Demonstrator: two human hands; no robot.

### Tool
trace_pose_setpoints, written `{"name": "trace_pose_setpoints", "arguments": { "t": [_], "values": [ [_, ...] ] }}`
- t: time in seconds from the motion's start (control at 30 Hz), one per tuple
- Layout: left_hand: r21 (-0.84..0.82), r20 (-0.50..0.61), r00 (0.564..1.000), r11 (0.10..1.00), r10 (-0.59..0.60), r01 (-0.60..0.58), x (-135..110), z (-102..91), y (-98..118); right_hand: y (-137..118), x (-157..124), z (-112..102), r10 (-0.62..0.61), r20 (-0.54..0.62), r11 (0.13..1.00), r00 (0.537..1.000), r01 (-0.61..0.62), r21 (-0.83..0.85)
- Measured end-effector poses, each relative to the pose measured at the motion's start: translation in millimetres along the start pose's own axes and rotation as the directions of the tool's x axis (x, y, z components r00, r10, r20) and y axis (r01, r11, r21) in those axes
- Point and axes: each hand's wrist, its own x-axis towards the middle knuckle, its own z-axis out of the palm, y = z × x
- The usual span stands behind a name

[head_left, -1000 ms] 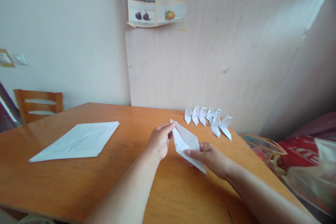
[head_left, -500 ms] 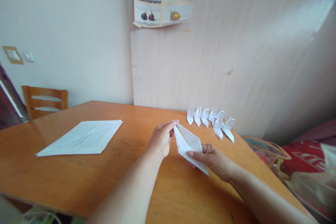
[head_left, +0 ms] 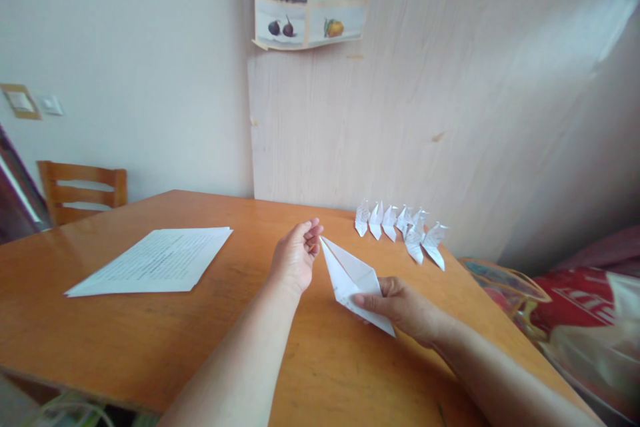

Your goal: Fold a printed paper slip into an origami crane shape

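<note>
My right hand [head_left: 395, 303] grips a folded white paper [head_left: 353, 270] near its lower, wider end, with the thumb on top and the fingers mostly hidden underneath. This paper is a long kite shape with a slit down its middle and a narrow tip pointing up and left. Just left of that tip is my left hand [head_left: 299, 250], its fingers loosely curled and slightly apart, with nothing seen in them. Several folded paper figures [head_left: 390, 221] with pointed ends stand grouped at the back right of the table.
A stack of printed sheets [head_left: 155, 261] lies on the left of the wooden table [head_left: 235, 333]. Behind it stands a wooden chair [head_left: 83, 193]. Fruit pictures [head_left: 310, 0] hang on the wall. Bags, one of them red [head_left: 575, 297], sit beyond the right edge.
My left hand has come off the paper's tip and moved slightly left. The right hand keeps its hold, with the folded paper a little further left and lower.
</note>
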Motion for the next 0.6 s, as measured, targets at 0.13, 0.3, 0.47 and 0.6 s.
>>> {"name": "trace_pose_setpoints", "arguments": {
  "t": [0.13,0.3,0.47,0.6],
  "values": [
    [0.019,0.048,0.998,0.999,-0.030,0.029,-0.8,-0.4,-7.1,0.3,1.9,-1.0,-0.035,-0.062,0.999,0.998,0.036,0.022],
    [0.154,0.299,0.943,0.983,-0.145,0.102,-15.6,7.1,-28.6,0.8,4.2,-4.1,-0.092,-0.126,0.995,0.988,0.097,0.037],
    [0.266,0.396,0.890,0.956,-0.227,0.125,-26.4,8.7,-39.9,0.7,4.4,-3.2,-0.112,-0.138,0.992,0.984,0.118,0.042],
    [0.283,0.357,0.905,0.950,-0.230,0.130,-27.5,8.0,-42.9,-0.3,4.1,-1.7,-0.105,-0.118,0.994,0.987,0.109,0.025]
  ]
}}
